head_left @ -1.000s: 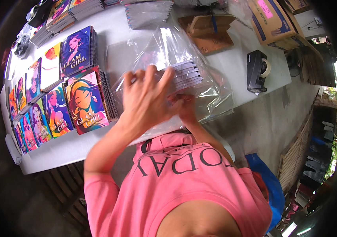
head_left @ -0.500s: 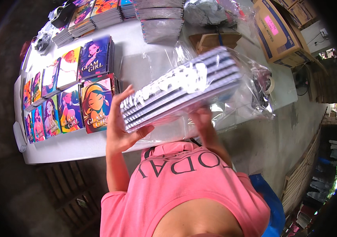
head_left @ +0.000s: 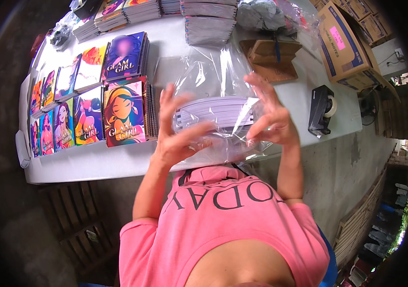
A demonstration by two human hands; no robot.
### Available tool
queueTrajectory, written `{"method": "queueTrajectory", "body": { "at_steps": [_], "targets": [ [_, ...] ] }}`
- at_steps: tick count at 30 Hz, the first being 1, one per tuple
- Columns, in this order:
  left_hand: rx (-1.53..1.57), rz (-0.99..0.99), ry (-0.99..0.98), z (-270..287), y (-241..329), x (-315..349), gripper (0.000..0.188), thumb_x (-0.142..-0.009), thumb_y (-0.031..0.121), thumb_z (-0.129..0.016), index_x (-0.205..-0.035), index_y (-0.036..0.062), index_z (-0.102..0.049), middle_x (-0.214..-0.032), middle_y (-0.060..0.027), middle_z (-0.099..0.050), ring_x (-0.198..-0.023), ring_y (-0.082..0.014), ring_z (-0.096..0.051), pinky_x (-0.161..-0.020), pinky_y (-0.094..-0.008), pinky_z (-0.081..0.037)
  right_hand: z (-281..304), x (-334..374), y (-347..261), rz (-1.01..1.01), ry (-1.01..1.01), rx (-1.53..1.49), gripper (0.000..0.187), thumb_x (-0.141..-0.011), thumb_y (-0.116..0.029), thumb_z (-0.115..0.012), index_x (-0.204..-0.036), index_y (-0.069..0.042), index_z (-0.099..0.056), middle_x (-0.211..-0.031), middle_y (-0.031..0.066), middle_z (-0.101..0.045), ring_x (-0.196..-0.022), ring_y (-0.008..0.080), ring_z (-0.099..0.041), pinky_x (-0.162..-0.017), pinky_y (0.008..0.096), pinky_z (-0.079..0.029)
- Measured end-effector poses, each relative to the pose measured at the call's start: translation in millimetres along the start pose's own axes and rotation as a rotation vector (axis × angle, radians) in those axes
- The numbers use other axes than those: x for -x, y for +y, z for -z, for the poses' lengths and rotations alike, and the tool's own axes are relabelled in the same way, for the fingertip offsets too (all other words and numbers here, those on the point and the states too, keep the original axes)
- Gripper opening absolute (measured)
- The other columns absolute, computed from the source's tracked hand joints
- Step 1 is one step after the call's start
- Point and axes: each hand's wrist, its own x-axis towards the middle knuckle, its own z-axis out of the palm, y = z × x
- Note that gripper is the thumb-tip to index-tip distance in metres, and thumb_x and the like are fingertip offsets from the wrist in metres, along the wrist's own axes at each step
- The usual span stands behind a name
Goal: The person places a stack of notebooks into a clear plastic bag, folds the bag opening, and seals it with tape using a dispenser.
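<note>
A stack of spiral notebooks (head_left: 213,111) stands in front of me near the table edge, page edges up, inside a clear plastic bag (head_left: 213,79). The bag's loose film spreads toward the far side. At the stack's left end is my left hand (head_left: 177,129), fingers spread and slightly blurred, the index reaching across its near side. My right hand (head_left: 274,117) curves around the right end with fingers apart, close to the film. Whether either hand touches the film is hard to tell.
Notebooks with colourful illustrated covers (head_left: 124,112) lie in two rows at left. Taller notebook stacks (head_left: 209,28) stand at the far side. A brown cardboard piece (head_left: 273,60), a black tape dispenser (head_left: 321,112) and a large carton (head_left: 345,48) are to the right on the white table (head_left: 89,167).
The bagged notebook stack went from tilted in the air between my hands to down near the table edge. My right hand came out from beneath it to its right end; the tape dispenser is now uncovered.
</note>
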Motion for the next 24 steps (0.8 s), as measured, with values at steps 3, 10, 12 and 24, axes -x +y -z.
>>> {"method": "queueTrajectory", "body": {
  "at_steps": [3, 10, 12, 24],
  "targets": [
    [-0.141, -0.325, -0.533, 24.3, 0.8, -24.0, 0.048, -0.048, 0.041, -0.088, -0.065, 0.0051, -0.061, -0.089, -0.0131, -0.061, -0.099, -0.0258, -0.061, -0.097, -0.0458, -0.04, 22.1, -21.8, -36.4, 0.017, -0.219, 0.361, 0.02, -0.059, -0.019, -0.081, -0.072, -0.011, -0.069, -0.142, 0.0124, -0.039, -0.136, 0.0324, -0.027, -0.106, 0.0481, -0.031],
    [-0.464, 0.374, -0.936, 20.2, 19.8, -67.5, 0.067, -0.067, 0.037, -0.079, -0.121, 0.0095, -0.049, -0.129, -0.016, -0.042, -0.088, -0.0361, -0.06, -0.074, -0.0452, -0.048, 32.0, -30.9, -72.9, -0.331, -0.461, 0.765, 0.048, -0.059, -0.029, -0.081, -0.097, -0.003, -0.068, -0.133, 0.0086, -0.051, -0.119, 0.0287, -0.049, -0.1, 0.0424, -0.038],
    [-0.546, 0.395, -1.189, 22.4, 12.2, -74.1, 0.048, -0.072, 0.025, -0.075, -0.111, 0.0078, -0.054, -0.105, -0.014, -0.057, -0.082, -0.0343, -0.062, -0.068, -0.0432, -0.05, 34.0, -39.7, -70.1, -0.365, -0.324, 0.836, 0.062, -0.059, -0.032, -0.082, -0.109, -0.001, -0.064, -0.132, 0.0092, -0.051, -0.116, 0.0291, -0.052, -0.101, 0.0406, -0.038],
    [-0.365, -0.078, -1.11, 77.2, 38.8, -105.5, 0.053, -0.064, -0.003, -0.069, -0.112, 0.0167, -0.063, -0.132, -0.0081, -0.051, -0.115, -0.0298, -0.053, -0.102, -0.048, -0.035, 10.4, 21.4, -34.9, -0.056, 0.119, 0.564, 0.081, -0.05, -0.035, -0.086, -0.125, -0.034, -0.055, -0.147, 0.0147, -0.028, -0.137, 0.0368, -0.022, -0.108, 0.0544, -0.023]
  ]
}}
